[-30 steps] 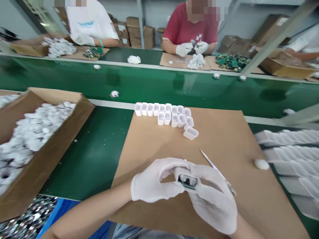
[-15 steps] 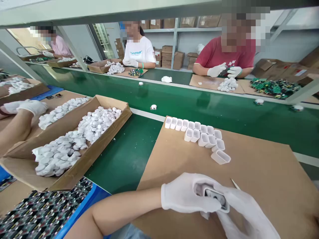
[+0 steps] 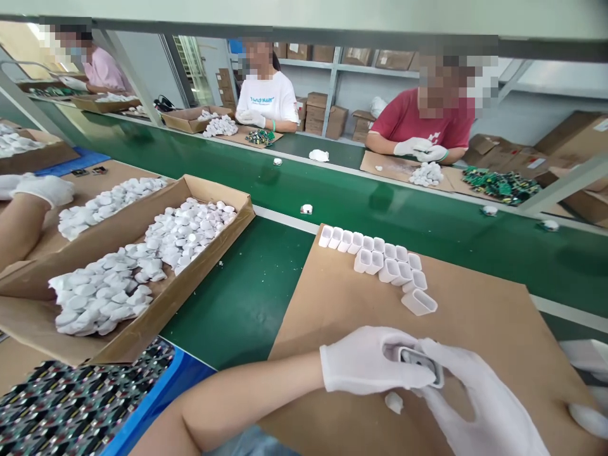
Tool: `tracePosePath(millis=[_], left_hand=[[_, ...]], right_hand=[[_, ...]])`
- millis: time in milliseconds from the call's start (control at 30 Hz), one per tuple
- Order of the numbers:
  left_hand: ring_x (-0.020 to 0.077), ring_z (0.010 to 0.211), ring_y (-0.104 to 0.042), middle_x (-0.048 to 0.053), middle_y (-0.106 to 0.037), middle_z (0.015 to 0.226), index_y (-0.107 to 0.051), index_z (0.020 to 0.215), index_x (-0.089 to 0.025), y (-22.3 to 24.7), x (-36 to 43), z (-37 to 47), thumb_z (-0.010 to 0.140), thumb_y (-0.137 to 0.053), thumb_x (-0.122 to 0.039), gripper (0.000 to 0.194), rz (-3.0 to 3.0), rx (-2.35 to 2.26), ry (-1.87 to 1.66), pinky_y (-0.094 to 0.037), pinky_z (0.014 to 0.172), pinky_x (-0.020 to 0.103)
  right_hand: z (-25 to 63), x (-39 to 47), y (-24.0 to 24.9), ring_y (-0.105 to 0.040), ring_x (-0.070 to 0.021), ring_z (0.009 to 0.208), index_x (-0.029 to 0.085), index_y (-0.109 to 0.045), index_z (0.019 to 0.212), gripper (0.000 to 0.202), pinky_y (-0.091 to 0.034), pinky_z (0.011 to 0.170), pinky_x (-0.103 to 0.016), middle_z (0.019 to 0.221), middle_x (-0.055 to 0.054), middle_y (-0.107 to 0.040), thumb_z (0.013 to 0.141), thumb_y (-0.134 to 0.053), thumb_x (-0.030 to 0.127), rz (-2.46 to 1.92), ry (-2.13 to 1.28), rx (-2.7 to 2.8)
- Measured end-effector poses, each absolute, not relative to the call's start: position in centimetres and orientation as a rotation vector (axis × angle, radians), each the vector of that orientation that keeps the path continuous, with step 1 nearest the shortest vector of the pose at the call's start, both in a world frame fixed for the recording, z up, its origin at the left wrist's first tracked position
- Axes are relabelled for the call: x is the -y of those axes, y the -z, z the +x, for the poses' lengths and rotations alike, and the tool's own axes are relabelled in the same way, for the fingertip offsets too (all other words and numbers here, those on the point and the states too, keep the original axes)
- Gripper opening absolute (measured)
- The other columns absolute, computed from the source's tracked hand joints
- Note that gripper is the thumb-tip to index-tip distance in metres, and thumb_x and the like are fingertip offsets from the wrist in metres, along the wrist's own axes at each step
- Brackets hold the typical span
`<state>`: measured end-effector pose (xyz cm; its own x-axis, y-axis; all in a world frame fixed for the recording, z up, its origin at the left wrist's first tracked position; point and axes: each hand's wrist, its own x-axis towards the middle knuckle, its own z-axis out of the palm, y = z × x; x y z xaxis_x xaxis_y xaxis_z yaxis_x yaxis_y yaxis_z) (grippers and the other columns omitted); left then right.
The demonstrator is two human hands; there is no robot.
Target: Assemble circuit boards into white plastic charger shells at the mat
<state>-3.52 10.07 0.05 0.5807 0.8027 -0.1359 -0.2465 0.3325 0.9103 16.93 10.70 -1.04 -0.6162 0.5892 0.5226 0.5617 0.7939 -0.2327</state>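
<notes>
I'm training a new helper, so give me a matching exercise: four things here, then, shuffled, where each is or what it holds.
1. White casing
2. White cup cluster
3. Open carton
4. Blue bin

A. Holds heaped white pieces
B. Between left hand and right hand
C. Holds dark electronic parts
D. Toward brown sheet's far edge

Pairs: 1-B, 2-D, 3-A, 4-C

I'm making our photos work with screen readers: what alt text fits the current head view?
A person's gloved left hand and right hand hold a small pale case over a brown sheet. White containers stand in rows beyond, a cardboard box of white pieces lies left, and co-workers are across a green surface.
</notes>
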Motion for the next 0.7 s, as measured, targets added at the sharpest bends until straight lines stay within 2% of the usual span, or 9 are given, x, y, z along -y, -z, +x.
tracePosePath(millis=[133,267,367,433,533,633,700], left_hand=[[0.009,0.06,-0.062,0.0,-0.066,0.09,-0.067,0.097,-0.019,0.6,-9.9,-3.3,0.078,-0.068,-0.035,0.025,1.064,-0.784,-0.687,-0.057,0.065,0.026],[0.0117,0.061,-0.065,0.001,-0.067,0.091,-0.066,0.103,-0.02,0.1,-9.7,-3.3,0.079,-0.066,-0.043,0.033,1.168,-0.817,-0.672,-0.059,0.064,0.028],[0.0165,0.075,-0.069,0.0,-0.069,0.089,-0.066,0.108,-0.023,-1.7,-9.5,-4.2,0.077,-0.069,-0.047,0.039,1.418,-0.963,-0.817,-0.058,0.075,0.031],[0.0177,0.088,-0.068,-0.001,-0.071,0.093,-0.066,0.109,-0.024,-3.2,-9.8,-5.8,0.08,-0.067,-0.048,0.038,1.589,-1.235,-1.02,-0.055,0.082,0.028],[0.0152,0.095,-0.067,0.001,-0.071,0.104,-0.066,0.105,-0.021,-5.0,-12.3,-10.2,0.094,-0.049,-0.043,0.03,1.644,-1.702,-1.082,-0.052,0.085,0.023],[0.0241,0.102,-0.064,0.008,-0.07,0.1,-0.068,0.095,-0.016,-4.9,-17.5,-15.5,0.095,-0.05,-0.036,0.027,1.603,-2.0,-0.934,-0.049,0.095,0.039],[0.0254,0.107,-0.061,0.01,-0.066,0.109,-0.065,0.106,-0.014,-3.9,-21.7,-18.0,0.094,-0.056,-0.036,0.026,1.58,-2.159,-0.792,-0.047,0.097,0.048]], right_hand=[[16.8,-10.5,0.2,-0.065,-0.0207,0.097,0.022,-0.045,0.138,0.046,-0.049,0.092,-0.037,0.115,-0.007,-0.066,0.094,-0.052,0.012,-0.859,-0.16,2.48],[16.3,-10.5,-0.6,-0.065,-0.019,0.097,0.03,-0.049,0.134,0.043,-0.052,0.082,-0.033,0.113,-0.003,-0.066,0.095,-0.048,0.012,-0.884,-0.266,2.493],[16.3,-10.7,-0.6,-0.065,-0.0201,0.094,0.031,-0.054,0.128,0.034,-0.054,0.079,-0.034,0.112,-0.003,-0.066,0.095,-0.053,0.024,-1.012,-0.425,2.349],[16.5,-11.1,-0.2,-0.066,-0.022,0.091,0.03,-0.057,0.123,0.032,-0.055,0.08,-0.036,0.109,-0.004,-0.068,0.092,-0.059,0.034,-1.179,-0.517,2.171],[16.7,-11.7,0.4,-0.066,-0.0255,0.093,0.027,-0.058,0.121,0.04,-0.055,0.083,-0.04,0.103,-0.004,-0.07,0.086,-0.064,0.045,-1.405,-0.68,1.892],[16.3,-12.0,0.9,-0.065,-0.0264,0.099,0.026,-0.058,0.121,0.046,-0.054,0.085,-0.04,0.106,-0.003,-0.069,0.082,-0.065,0.05,-1.488,-0.87,1.64],[15.8,-11.9,1.0,-0.064,-0.0255,0.097,0.025,-0.058,0.12,0.047,-0.053,0.083,-0.039,0.102,-0.003,-0.069,0.081,-0.065,0.051,-1.477,-0.962,1.53]])
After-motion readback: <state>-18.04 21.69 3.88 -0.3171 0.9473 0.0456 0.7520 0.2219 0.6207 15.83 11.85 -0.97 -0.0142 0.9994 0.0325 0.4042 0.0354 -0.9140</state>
